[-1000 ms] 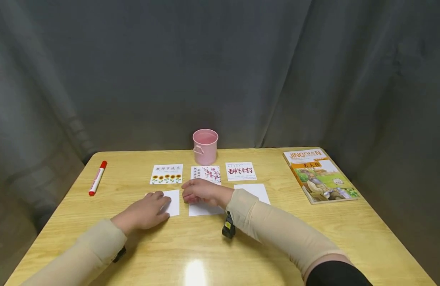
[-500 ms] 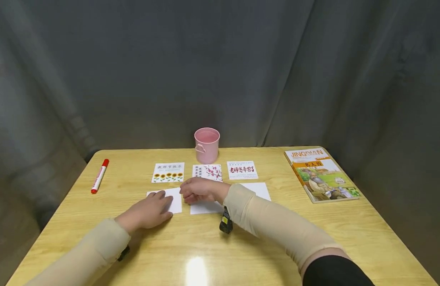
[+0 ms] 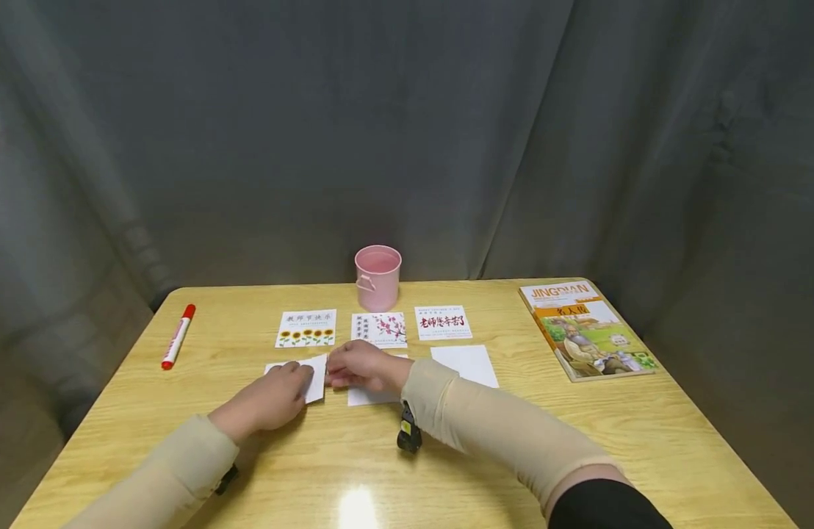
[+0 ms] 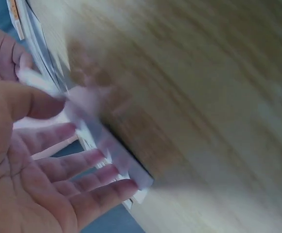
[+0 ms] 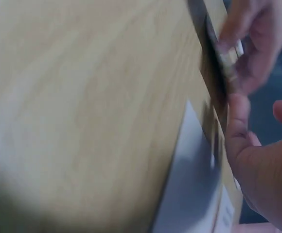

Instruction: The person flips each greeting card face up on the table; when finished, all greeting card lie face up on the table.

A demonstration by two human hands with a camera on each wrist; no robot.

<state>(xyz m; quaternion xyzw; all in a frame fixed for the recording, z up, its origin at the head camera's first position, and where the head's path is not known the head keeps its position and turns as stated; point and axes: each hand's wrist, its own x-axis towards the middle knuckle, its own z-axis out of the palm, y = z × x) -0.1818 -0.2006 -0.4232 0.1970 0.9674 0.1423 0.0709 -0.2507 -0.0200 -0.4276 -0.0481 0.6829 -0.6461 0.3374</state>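
My left hand (image 3: 279, 397) holds a blank white card (image 3: 317, 378) by its near side, thumb on one face and fingers along the other. The card is tilted, its right side raised. My right hand (image 3: 365, 366) is at that right edge, a fingertip touching it; in the right wrist view its thumb and finger stand apart. Beneath the right hand lies a second blank card (image 3: 364, 397), partly covered. A third blank card (image 3: 466, 364) lies further right. Behind are a sunflower card (image 3: 305, 328), a blossom card (image 3: 379, 330) and a card with red lettering (image 3: 443, 322).
A pink bucket (image 3: 378, 279) stands at the back edge of the wooden table (image 3: 301, 470). A red-capped marker (image 3: 178, 336) lies at the left, and a magazine-like book (image 3: 587, 330) at the right. Grey curtain (image 3: 380, 132) hangs behind the table.
The left blank card, flat before, is now gripped by the left hand and tilted up on its right side. The right hand has moved slightly left and down toward its edge.
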